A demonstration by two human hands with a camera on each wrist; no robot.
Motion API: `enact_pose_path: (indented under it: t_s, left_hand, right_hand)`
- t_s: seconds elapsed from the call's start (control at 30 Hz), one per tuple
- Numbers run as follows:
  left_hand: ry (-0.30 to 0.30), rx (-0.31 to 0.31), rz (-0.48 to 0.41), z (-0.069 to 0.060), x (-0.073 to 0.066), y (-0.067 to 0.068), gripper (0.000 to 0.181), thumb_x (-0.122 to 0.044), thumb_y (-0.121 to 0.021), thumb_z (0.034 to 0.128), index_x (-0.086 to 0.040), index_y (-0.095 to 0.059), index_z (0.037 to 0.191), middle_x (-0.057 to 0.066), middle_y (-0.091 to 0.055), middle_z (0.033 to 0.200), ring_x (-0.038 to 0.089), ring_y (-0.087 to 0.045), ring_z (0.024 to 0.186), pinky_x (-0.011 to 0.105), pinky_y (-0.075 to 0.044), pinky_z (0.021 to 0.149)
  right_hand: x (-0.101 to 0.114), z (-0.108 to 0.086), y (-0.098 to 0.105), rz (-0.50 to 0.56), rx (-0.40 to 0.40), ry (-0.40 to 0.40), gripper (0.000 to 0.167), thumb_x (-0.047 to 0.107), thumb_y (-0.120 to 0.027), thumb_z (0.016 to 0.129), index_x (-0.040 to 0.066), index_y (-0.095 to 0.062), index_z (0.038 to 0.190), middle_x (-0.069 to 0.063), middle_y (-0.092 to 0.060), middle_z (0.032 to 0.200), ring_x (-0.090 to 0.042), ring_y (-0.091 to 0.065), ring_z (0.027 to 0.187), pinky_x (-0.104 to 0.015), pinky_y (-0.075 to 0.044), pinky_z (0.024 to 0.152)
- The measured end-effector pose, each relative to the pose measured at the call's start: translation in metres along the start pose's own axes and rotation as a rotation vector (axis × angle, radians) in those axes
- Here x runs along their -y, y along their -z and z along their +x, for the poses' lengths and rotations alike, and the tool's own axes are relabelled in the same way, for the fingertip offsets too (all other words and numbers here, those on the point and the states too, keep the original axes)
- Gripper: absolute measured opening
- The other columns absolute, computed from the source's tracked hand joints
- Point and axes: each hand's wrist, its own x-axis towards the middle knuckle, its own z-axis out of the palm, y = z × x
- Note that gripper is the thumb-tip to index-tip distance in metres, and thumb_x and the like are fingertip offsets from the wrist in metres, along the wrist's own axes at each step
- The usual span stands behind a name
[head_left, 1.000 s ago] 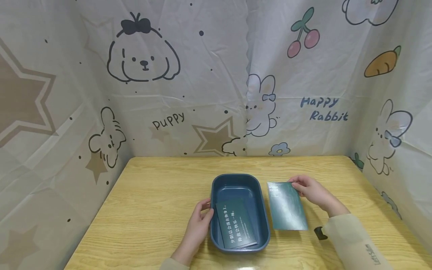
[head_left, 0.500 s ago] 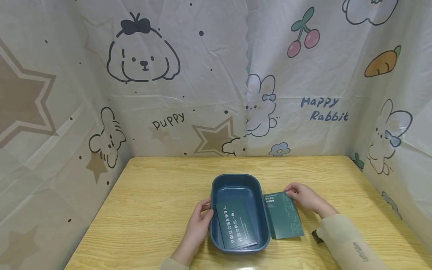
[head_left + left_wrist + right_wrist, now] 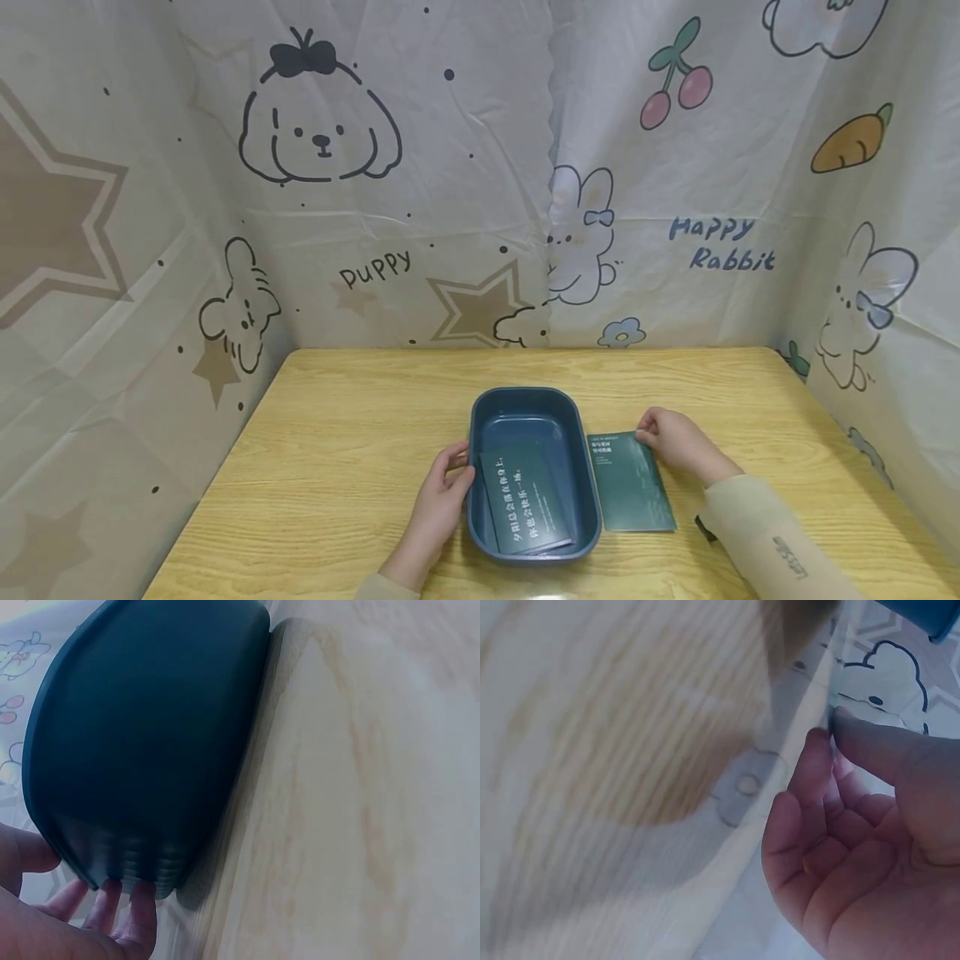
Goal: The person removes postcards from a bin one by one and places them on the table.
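Note:
A dark blue rectangular tray (image 3: 534,417) with rounded corners stands on the table. In it lies a dark green card (image 3: 521,496) with white lettering, at the near end, with another edge showing beneath. My left hand (image 3: 438,500) holds the tray's left side, thumb by the rim; the left wrist view has the fingers (image 3: 141,915) against the outer wall. Just right of the tray is a second green card (image 3: 633,487), its top right corner pinched between thumb and finger of my right hand (image 3: 678,446). The right wrist view shows this card only edge-on.
A pale wood-grain table (image 3: 360,442) carries everything. A small black object (image 3: 705,528) lies by the right sleeve, partly hidden. Printed cloth (image 3: 420,167) hangs behind and along both sides.
The right hand has brought its card left and toward me, close beside the tray, and the card's tilt has changed so its lettering shows. The left hand and tray have stayed in place.

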Motion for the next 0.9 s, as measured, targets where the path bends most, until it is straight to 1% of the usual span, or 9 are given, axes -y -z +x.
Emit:
enact_pose_path:
  t_s: [0.17, 0.43, 0.57, 0.67, 0.9]
  left_hand:
    - [0.001, -0.001, 0.001, -0.0011, -0.0009, -0.0002, 0.044, -0.013, -0.051, 0.1071, -0.005, -0.046, 0.15, 0.022, -0.052, 0.142, 0.038, -0.06, 0.127, 0.045, -0.056, 0.1]
    - [0.011, -0.008, 0.008, -0.0005, 0.0003, -0.0002, 0.043, -0.013, -0.052, 0.1072, -0.006, -0.047, 0.15, 0.021, -0.053, 0.142, 0.038, -0.06, 0.128, 0.047, -0.055, 0.103]
    - [-0.003, -0.013, 0.017, 0.0001, 0.0004, 0.0002, 0.044, -0.013, -0.052, 0.107, -0.005, -0.047, 0.149, 0.022, -0.054, 0.141, 0.039, -0.061, 0.126, 0.048, -0.054, 0.104]
    - [-0.012, -0.008, 0.012, 0.0004, -0.0002, 0.0005, 0.044, -0.014, -0.052, 0.1071, -0.004, -0.046, 0.15, 0.023, -0.053, 0.141, 0.039, -0.061, 0.126, 0.049, -0.054, 0.104]
    - [-0.005, -0.003, 0.016, 0.0004, 0.0, 0.0014, 0.044, -0.014, -0.052, 0.1071, -0.005, -0.046, 0.15, 0.022, -0.053, 0.142, 0.038, -0.061, 0.126, 0.048, -0.054, 0.104]
  right_hand:
    - [0.002, 0.0005, -0.0031, -0.043, 0.001, -0.027, 0.008, 0.009, -0.062, 0.102, 0.003, -0.062, 0.096, -0.005, -0.059, 0.081, -0.018, -0.054, 0.076, -0.034, -0.049, 0.069]
    - [0.0004, 0.0014, -0.0081, -0.105, -0.016, -0.023, 0.008, 0.01, -0.065, 0.1, 0.002, -0.063, 0.097, -0.004, -0.06, 0.082, -0.018, -0.055, 0.075, -0.037, -0.052, 0.071]
    - [0.0, 0.0017, -0.0089, -0.118, -0.025, -0.027, 0.009, 0.011, -0.067, 0.099, 0.004, -0.063, 0.097, -0.004, -0.06, 0.082, -0.019, -0.055, 0.076, -0.037, -0.051, 0.071]
    - [-0.0006, 0.002, -0.0089, -0.131, -0.037, -0.015, 0.01, 0.011, -0.069, 0.097, 0.005, -0.062, 0.095, -0.004, -0.059, 0.082, -0.019, -0.054, 0.076, -0.037, -0.05, 0.07]
    - [-0.0008, 0.0031, -0.0088, -0.148, -0.046, 0.009, 0.009, 0.01, -0.07, 0.096, 0.007, -0.064, 0.09, -0.004, -0.06, 0.082, -0.019, -0.054, 0.077, -0.038, -0.05, 0.072]
